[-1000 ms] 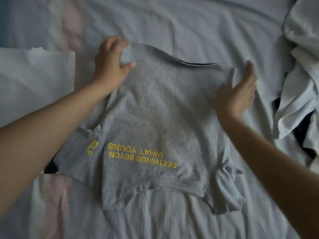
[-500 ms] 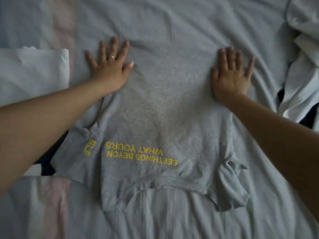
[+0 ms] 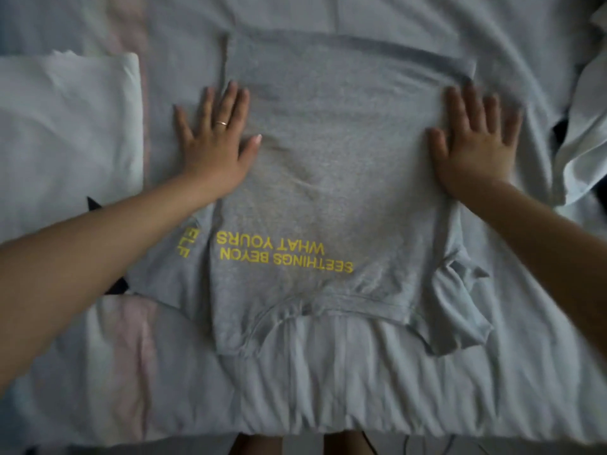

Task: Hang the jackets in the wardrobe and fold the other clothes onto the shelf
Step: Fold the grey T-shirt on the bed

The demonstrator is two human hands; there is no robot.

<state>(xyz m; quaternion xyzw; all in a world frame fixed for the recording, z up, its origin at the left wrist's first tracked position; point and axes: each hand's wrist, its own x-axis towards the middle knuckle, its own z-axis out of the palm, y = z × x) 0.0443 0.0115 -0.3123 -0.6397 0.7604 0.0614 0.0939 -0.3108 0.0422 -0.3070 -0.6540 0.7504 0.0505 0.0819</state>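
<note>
On the pale bed (image 3: 328, 395), I press left hand (image 3: 213, 149) and right hand (image 3: 476, 156) open-palmed to smooth the grey yellow-lettered cotton T-shirt (image 3: 335, 178) for folding.

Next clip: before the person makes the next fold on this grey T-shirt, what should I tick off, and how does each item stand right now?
1. T-shirt lying on the bed sheet, print facing up: ok.
2. Left hand flat at the shirt's edge, no grip: ok.
3. Right hand flat on the opposite edge: ok.
4. The sleeve near the left arm spread flat: ok.
5. The sleeve near the right arm bunched and creased: not ok.
6. Underside of the shirt smooth: cannot tell.
</note>
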